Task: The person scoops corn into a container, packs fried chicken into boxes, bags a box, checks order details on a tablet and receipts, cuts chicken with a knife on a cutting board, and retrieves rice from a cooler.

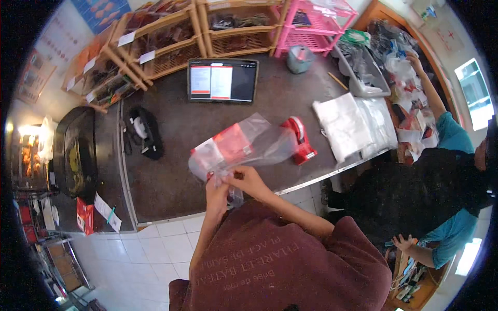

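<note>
Close to my body, at the table's front edge, both hands meet on the gathered plastic of a clear bag. My left hand (218, 190) pinches the plastic from below, with a small bit of red showing at its fingertips. My right hand (251, 180) grips the same plastic from the right, its fingertips almost touching the left ones. The clear plastic bag (258, 122) stretches away over the dark table. A red and white packet (233, 139) lies in or under the plastic. Just right of it stands a red tape dispenser (305, 151), partly behind the plastic.
A tablet (222, 81) stands upright at the back of the dark table (167, 186). Stacked plastic bags (342, 124) and a grey bin (363, 70) are on the right. At far right, a co-worker in a black apron (404, 194) reaches towards packed bags. A black scanner-like device (146, 132) lies left.
</note>
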`<state>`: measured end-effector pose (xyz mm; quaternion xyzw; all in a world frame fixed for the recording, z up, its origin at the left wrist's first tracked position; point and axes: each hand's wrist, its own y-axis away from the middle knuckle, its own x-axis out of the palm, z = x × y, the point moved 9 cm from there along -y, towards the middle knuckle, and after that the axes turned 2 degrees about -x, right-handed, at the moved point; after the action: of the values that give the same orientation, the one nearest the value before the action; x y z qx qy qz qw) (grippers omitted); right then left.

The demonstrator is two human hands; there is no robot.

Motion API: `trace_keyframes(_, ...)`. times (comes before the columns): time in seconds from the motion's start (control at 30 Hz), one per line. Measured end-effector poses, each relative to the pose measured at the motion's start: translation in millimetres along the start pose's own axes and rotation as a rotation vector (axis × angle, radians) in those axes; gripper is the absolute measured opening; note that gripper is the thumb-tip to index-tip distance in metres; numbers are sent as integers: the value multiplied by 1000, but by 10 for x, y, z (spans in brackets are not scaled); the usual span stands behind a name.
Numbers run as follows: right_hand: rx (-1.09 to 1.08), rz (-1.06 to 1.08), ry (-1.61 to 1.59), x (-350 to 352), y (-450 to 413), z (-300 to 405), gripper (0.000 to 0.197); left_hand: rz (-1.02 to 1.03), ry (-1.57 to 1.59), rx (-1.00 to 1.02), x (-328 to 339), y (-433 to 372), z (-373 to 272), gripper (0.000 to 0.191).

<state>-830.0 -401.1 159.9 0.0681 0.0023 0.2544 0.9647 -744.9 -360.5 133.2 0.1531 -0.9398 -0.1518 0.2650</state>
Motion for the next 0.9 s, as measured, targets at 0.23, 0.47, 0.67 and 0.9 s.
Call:
trace_keyframes(0.23, 287, 35, -701, 561, 64, -237, 19, 57, -679, 126, -619, 134, -758, 19)
trace_keyframes(0.47, 304, 204, -435, 741, 152, 682, 24, -374, -955, 601, -1509, 402, -1930, 43)
trace_keyframes(0.67, 92, 371, 0, 585, 288, 1204, 27, -594, -785, 547, -2200, 782, -1978, 40)
trace_keyframes(0.9, 121, 578, -105, 809, -79, 1119, 15, 6, -1375, 296, -1149, 260, -1211, 38)
